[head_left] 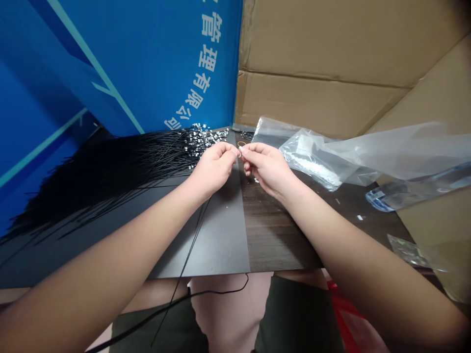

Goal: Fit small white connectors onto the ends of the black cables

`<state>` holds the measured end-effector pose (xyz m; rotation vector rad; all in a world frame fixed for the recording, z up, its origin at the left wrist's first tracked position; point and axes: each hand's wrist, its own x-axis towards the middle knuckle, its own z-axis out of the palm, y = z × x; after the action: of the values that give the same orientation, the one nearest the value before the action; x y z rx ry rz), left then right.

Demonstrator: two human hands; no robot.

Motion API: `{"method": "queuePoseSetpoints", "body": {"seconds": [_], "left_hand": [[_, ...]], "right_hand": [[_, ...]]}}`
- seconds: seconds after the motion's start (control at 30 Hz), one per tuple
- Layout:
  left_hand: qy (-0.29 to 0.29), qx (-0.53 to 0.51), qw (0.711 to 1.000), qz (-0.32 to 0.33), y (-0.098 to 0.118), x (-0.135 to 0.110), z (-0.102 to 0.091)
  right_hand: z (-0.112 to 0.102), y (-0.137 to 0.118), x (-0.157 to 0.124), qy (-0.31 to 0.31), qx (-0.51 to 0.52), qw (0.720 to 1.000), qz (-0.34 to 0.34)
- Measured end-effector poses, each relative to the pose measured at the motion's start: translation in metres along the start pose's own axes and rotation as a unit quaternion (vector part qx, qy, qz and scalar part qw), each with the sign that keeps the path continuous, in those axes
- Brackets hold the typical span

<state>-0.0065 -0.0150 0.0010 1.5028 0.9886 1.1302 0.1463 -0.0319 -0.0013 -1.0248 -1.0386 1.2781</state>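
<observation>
While left hand (213, 169) and right hand (267, 169) pinch tiny pale piece (239, 154) between fingertips, thin black cables (110, 181) fan across dark wood-grain tabletop (274, 230); clear plastic bag (316, 157) alongside; blue printed banner (147, 63), brown cardboard sheets (324, 59) behind.

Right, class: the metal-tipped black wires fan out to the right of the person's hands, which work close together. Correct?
No: the head view shows the metal-tipped black wires fanning out left of the left hand and right hand; those hands do work close together.
</observation>
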Motion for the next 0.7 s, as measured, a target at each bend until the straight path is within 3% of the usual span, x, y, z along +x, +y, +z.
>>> {"method": "queuePoseSetpoints", "body": {"seconds": [0.7], "left_hand": [[0.024,0.02,1.0,0.004,0.0004,-0.0021,0.0004]], "right_hand": [[-0.0008,-0.0019,-0.0011,-0.021,0.042,0.999,0.013]]}}
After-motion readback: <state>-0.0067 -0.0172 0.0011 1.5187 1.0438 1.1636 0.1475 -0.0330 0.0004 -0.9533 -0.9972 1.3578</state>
